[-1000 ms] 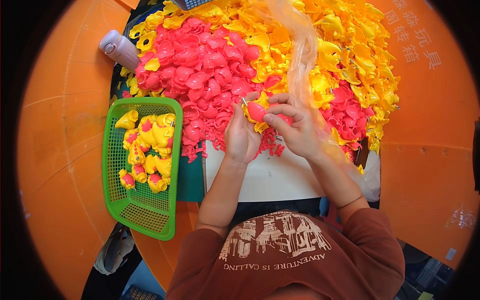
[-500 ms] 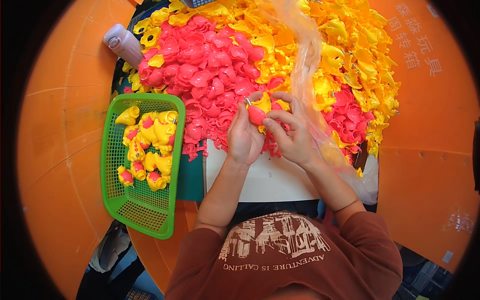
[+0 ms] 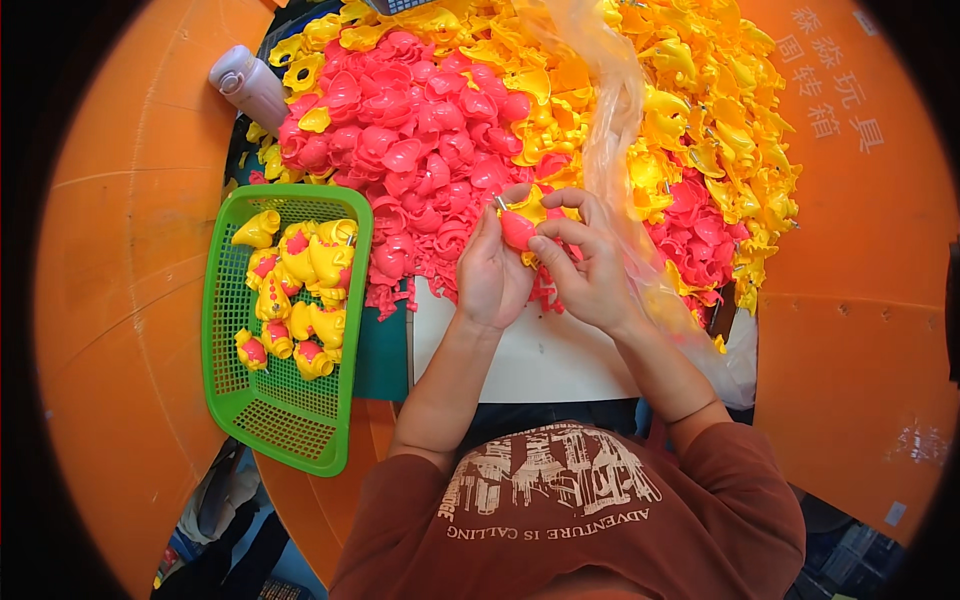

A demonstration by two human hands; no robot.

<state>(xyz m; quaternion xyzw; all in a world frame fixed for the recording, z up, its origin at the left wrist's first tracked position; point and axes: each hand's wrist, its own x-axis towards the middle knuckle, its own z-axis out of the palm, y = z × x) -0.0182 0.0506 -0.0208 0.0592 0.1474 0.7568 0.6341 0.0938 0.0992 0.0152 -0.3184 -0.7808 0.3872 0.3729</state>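
Worktop [image 3: 550, 370], near edge bare, left fingers [image 3: 486, 232] and right fingers [image 3: 566, 231] grasping pink-yellow part [image 3: 517, 232]

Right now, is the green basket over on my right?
No, the green basket sits to the left of your left hand, with yellow-and-pink pieces inside it.
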